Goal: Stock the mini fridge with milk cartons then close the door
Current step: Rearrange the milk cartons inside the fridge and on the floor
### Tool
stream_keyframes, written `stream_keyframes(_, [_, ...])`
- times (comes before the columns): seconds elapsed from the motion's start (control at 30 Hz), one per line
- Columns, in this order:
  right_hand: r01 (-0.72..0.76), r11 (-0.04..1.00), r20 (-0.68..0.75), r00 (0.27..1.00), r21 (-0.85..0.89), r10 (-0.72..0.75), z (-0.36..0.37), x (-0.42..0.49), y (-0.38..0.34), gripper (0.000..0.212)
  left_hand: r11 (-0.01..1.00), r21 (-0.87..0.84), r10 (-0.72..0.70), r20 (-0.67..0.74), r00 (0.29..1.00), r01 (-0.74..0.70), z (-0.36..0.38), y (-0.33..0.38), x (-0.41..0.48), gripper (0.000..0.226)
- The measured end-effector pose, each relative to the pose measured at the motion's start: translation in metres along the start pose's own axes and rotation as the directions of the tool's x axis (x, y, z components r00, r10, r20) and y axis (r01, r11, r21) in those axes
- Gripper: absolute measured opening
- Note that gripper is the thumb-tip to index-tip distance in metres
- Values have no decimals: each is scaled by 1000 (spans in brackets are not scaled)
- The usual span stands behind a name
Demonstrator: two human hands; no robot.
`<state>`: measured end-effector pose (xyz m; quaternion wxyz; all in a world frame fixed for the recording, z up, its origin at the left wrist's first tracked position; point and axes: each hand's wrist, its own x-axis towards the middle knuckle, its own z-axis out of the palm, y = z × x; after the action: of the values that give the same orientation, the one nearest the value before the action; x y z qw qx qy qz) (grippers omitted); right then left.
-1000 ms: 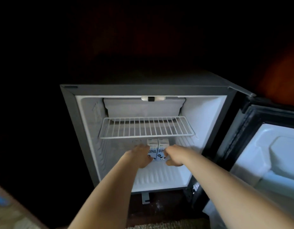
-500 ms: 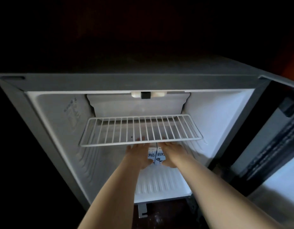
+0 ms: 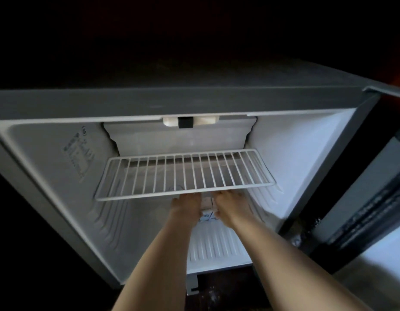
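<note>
The mini fridge [image 3: 48, 176] stands open, white inside with a grey casing. Two small white milk cartons [image 3: 208, 208] with blue print stand side by side in the lower compartment, just under the front bar of the wire shelf [image 3: 183, 173]. My left hand [image 3: 186, 207] grips the left carton and my right hand [image 3: 231, 208] grips the right one. Only a narrow strip of the cartons shows between the hands; the fingertips are hidden under the shelf. The door [image 3: 369, 209] hangs open at the right.
The ribbed fridge floor [image 3: 217, 245] lies below the hands. A lamp and switch block [image 3: 190, 121] sits at the top of the cavity. The wire shelf carries nothing. The surroundings are dark; dark floor shows below the fridge.
The camera has come closer to the fridge. Both hands have carried the cartons deeper into the lower compartment, now under the shelf's front edge.
</note>
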<state>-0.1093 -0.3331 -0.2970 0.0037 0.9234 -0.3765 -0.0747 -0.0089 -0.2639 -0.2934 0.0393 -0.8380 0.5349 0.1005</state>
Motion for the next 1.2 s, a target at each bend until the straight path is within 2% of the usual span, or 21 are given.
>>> stream_keyframes(0.2, [49,997,43,998,-52,-47,-8,-9,1,35,998,50,41,18,999,-42,-4,-2,-13,43])
stream_keyframes(0.4, [101,995,137,986,-21,-97,-19,-33,0,31,997,-11,76,81,994,-75,-15,1,-40,40])
stream_keyframes(0.6, [118,992,315,941,44,-126,-48,-67,-8,42,991,-83,120,179,976,-107,-31,-1,-70,38])
stream_keyframes(0.77, [127,990,393,908,68,-143,-77,-99,-10,46,983,-86,179,272,946,-161,-57,4,-98,40])
stream_keyframes(0.97, [187,980,384,902,67,-198,-116,-132,-15,45,968,25,235,276,932,-251,-110,5,-133,52])
stream_keyframes(1.2, [244,966,190,948,89,-257,-174,-199,2,33,930,23,357,185,915,-368,-168,18,-180,48])
